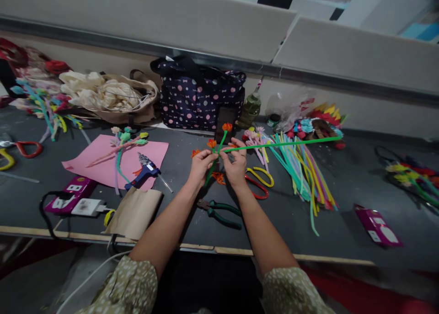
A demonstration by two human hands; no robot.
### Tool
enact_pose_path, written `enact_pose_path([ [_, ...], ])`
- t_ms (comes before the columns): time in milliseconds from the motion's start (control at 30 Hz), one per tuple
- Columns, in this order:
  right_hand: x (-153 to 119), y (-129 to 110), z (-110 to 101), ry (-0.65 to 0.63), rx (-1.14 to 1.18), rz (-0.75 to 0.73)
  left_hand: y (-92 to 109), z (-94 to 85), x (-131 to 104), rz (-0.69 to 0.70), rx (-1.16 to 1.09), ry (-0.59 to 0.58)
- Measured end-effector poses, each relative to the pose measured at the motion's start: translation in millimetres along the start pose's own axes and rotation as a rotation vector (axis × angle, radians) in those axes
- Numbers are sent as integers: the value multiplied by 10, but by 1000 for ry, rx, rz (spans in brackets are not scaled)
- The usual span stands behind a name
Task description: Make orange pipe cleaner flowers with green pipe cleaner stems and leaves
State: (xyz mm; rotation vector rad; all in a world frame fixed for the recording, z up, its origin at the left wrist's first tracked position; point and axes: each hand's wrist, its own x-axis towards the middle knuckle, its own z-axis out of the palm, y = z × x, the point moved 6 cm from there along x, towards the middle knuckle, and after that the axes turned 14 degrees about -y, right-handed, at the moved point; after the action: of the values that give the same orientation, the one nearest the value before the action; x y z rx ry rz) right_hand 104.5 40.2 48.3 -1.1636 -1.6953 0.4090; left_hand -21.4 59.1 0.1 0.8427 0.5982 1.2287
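Note:
In the middle of the head view, my left hand (201, 167) pinches the green stems of a small bunch of pipe cleaner flowers (227, 127) with orange heads. Close beside it, my right hand (236, 164) is closed on a long green pipe cleaner (291, 144), whose free end stretches far to the right. Both sets of fingertips nearly meet where the stems cross. More orange pieces (218, 178) lie on the table just below the hands. Nearer to me are pliers (222, 211) with dark green handles. Scissors (262, 181) with red and yellow handles lie partly behind my right hand.
Pastel pipe cleaners (305, 172) lie loose to the right. On the left are a blue glue gun (144, 171), pink paper (96, 156) and a purple power strip (73, 193). A dotted bag (202, 94), a dark phone (224, 117) and a green bottle (251, 106) stand behind.

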Motion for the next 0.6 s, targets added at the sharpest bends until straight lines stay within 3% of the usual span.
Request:
enact_pose_path([
  [233, -3, -22, 24, -7, -12, -8, 40, -14, -7, 6, 47, 74],
  [600, -17, -11, 25, 21, -61, 4, 59, -37, 19, 149, 163, 42],
])
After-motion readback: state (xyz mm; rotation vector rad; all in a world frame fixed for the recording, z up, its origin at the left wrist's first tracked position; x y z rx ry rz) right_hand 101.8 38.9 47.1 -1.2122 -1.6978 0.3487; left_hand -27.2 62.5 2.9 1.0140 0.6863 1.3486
